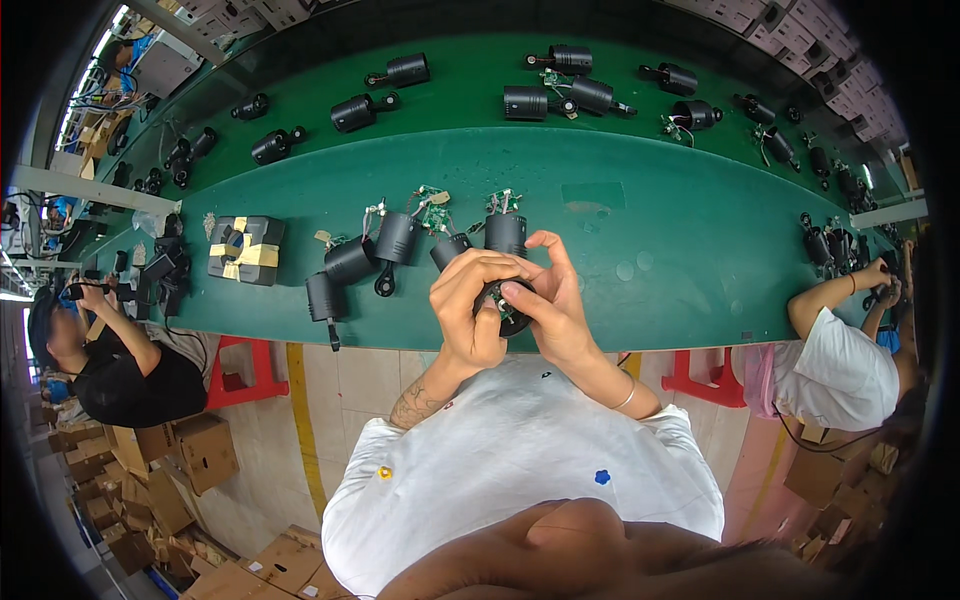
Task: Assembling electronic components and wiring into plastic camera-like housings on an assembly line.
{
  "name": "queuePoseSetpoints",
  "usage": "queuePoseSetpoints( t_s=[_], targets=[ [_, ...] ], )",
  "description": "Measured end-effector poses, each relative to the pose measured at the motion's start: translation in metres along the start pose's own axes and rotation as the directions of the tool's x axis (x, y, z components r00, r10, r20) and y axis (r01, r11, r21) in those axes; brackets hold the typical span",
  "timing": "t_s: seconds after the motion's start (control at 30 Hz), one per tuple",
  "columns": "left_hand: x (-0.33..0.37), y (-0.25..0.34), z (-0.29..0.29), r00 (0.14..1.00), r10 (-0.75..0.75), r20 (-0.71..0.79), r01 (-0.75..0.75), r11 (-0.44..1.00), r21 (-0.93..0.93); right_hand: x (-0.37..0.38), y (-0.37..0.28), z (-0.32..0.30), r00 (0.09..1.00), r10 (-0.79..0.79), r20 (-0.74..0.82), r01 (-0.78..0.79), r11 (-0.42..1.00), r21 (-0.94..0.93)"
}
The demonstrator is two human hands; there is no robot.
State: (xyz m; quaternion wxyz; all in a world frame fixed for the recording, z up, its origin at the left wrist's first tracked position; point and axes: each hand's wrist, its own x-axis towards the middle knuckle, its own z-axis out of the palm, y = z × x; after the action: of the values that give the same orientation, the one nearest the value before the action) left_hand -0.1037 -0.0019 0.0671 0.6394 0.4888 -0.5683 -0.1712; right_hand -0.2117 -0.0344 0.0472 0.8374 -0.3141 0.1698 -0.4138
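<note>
Close to my body, at the near edge of the green table, both hands close round a black cylindrical housing with its open end facing up. Inside it shows a small green circuit board. My left hand wraps the left side, its thumb at the rim. On the other side my right hand grips it, thumb pressed over the opening at the board. Just beyond my fingers stands another black housing with a circuit board on wires at its top. More black housings lie left of my hands.
A black square block with yellow tape sits on the green tabletop at left. Beyond, a green belt carries several black housings. Co-workers sit at left and right. Cardboard boxes stand on the floor.
</note>
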Motion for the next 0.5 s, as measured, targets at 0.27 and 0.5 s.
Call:
queuePoseSetpoints(
  t_s=[0.27,0.5],
  targets=[
    [0.0012,-0.0013,0.0019,1.0,-0.015,-0.015,0.015,1.0,-0.021,-0.0005,0.0005,0.0008,0.999,-0.01,-0.03,0.01,1.0,0.017],
    [-0.0018,-0.0039,0.0019,0.992,-0.122,-0.01,0.121,0.99,-0.075,-0.0013,0.0012,0.0044,0.993,0.003,-0.119,-0.009,0.999,-0.049]
  ],
)
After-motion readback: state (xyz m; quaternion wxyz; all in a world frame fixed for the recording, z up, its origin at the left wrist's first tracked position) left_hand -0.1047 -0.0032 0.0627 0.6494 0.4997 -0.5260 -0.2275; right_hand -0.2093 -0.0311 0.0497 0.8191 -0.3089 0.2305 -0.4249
